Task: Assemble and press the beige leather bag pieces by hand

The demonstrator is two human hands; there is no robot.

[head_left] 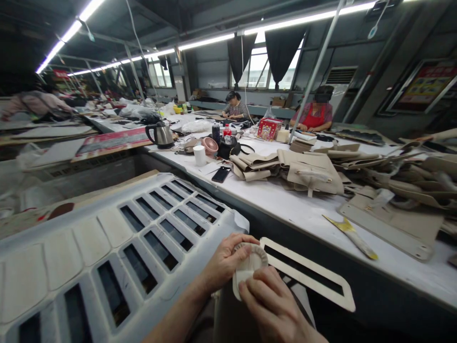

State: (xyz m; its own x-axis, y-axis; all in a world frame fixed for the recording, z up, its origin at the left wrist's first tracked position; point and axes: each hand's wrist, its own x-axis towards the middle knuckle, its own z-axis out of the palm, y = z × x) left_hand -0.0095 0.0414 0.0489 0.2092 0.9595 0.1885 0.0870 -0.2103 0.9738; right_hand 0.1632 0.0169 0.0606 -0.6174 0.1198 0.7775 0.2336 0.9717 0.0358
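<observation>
Low in the middle of the view, my left hand [228,259] grips the upper left side of a cream, rounded leather-like piece [254,262]. Small pleats run along the curved edge of this piece. My right hand [273,300] pinches its lower right side, with fingers closed on it. Just right of the hands lies a cream oblong frame [310,274] with a long slot, partly hidden behind them. To the left, a pale slotted panel [143,238] bears several flat cream pieces [62,259].
On the white table [285,214] lie a phone [221,174], a yellow-stained brush-like tool [352,237] and heaped beige bag parts [310,169]. A kettle [160,135], a white cup [199,155] and a pink fan [210,146] stand farther back. People work across the room.
</observation>
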